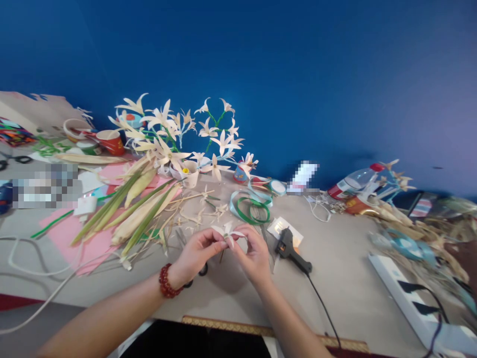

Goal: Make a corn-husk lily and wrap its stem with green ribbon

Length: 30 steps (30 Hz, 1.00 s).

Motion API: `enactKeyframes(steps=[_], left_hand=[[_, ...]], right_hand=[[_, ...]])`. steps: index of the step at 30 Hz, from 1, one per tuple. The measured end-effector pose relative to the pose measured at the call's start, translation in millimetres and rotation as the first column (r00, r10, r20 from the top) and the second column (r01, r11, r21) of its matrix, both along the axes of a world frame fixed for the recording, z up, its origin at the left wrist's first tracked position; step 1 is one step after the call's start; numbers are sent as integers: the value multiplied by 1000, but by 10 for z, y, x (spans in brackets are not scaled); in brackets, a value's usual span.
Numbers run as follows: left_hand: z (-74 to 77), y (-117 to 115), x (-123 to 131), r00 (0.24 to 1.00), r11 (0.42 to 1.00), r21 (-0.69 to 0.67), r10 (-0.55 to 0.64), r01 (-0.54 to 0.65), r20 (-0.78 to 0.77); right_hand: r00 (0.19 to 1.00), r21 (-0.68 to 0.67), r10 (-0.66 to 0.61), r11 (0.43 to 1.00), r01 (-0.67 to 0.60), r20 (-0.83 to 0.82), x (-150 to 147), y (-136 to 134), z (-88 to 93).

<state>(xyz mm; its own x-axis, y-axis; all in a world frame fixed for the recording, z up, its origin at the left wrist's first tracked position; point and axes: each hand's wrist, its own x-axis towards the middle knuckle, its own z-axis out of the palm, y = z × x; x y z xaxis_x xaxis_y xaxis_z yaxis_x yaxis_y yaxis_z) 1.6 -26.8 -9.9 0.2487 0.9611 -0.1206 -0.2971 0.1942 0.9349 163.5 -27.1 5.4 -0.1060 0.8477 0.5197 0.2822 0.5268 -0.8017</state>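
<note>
Both my hands pinch the small pale flower (228, 231) just left of the glue gun (288, 246), above the bench (335, 283). My left hand (197, 254) grips one side and my right hand (254, 256) the other. I judge that light fingertip pressure near the base works best, sparing the thin petals. Long husk strips (137, 209) lie farther left of the glue gun.

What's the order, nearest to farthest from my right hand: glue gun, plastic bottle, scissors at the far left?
From the right hand, pinching the flower:
1. Glue gun, just right of it.
2. Plastic bottle, back right.
3. Scissors, far left edge.
</note>
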Motion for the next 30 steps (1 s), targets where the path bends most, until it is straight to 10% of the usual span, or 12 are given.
enactKeyframes(steps=[19,30], left_hand=[[-50,-5,-8,1000,997,71,-25,25,-11],[-17,3,-59,975,906,422,67,30,-212]], right_hand=[[998,34,66,997,-66,-18,33,-9,-8],[992,69,123,990,-122,-6,78,8,-40]])
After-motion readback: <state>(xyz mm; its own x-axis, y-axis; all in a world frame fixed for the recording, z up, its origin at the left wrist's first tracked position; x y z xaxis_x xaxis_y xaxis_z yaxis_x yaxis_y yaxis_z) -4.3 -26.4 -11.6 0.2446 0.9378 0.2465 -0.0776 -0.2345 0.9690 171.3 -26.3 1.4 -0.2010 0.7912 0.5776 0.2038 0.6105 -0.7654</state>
